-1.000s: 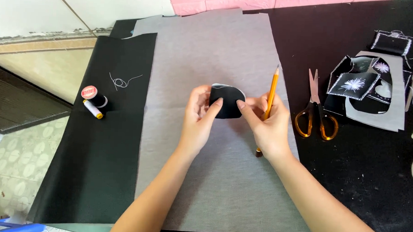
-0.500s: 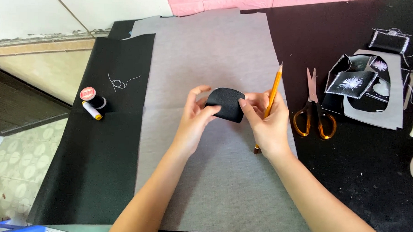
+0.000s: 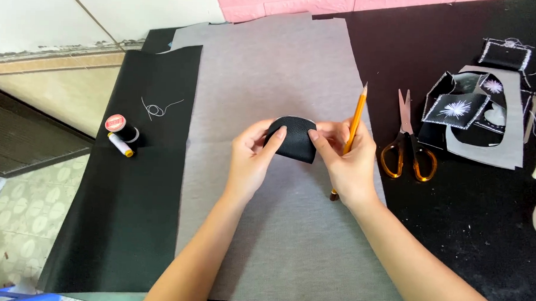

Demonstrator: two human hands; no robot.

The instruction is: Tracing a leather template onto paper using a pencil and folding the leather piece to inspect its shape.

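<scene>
Both hands pinch a small black fabric piece [image 3: 292, 138] over the grey fabric sheet [image 3: 271, 228]: left hand [image 3: 250, 162] fingers closed on its left edge, right hand [image 3: 345, 162] on its right edge, also gripping an orange pencil [image 3: 353, 127]. Orange-handled scissors [image 3: 408, 146] just right; thread spools [image 3: 121, 135] well left on black cloth [image 3: 111, 222]; embroidered scraps [image 3: 459, 107] far right.

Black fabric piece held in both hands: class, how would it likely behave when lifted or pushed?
The black fabric piece probably flops: it curves between the left hand and right hand. It seems light, pinched by fingertips alone. Pushed across the grey cloth, it would likely drag, not slide.
</scene>
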